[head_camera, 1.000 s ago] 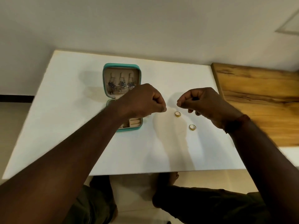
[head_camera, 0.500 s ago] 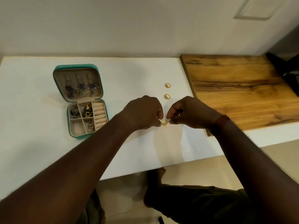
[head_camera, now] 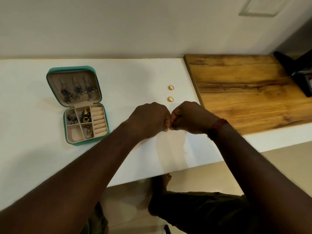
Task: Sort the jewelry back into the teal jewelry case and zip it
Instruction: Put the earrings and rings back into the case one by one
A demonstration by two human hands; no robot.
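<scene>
The teal jewelry case lies open on the white table, left of my hands. Dark earrings hang in its lid, and several pieces sit in its compartments beside empty ring rolls. Two gold rings lie on the table, one farther back and one nearer, just beyond my knuckles. My left hand and my right hand meet fingertip to fingertip above the table. Together they pinch a small gold piece, mostly hidden by the fingers.
A wooden board lies on the table right of my hands. A dark object rests at its far right end. The table's front edge runs below my forearms, with my legs and the floor under it.
The view swung right at first, so the case now sits far left. My hands came together on the small gold piece and have closed tighter around it.
</scene>
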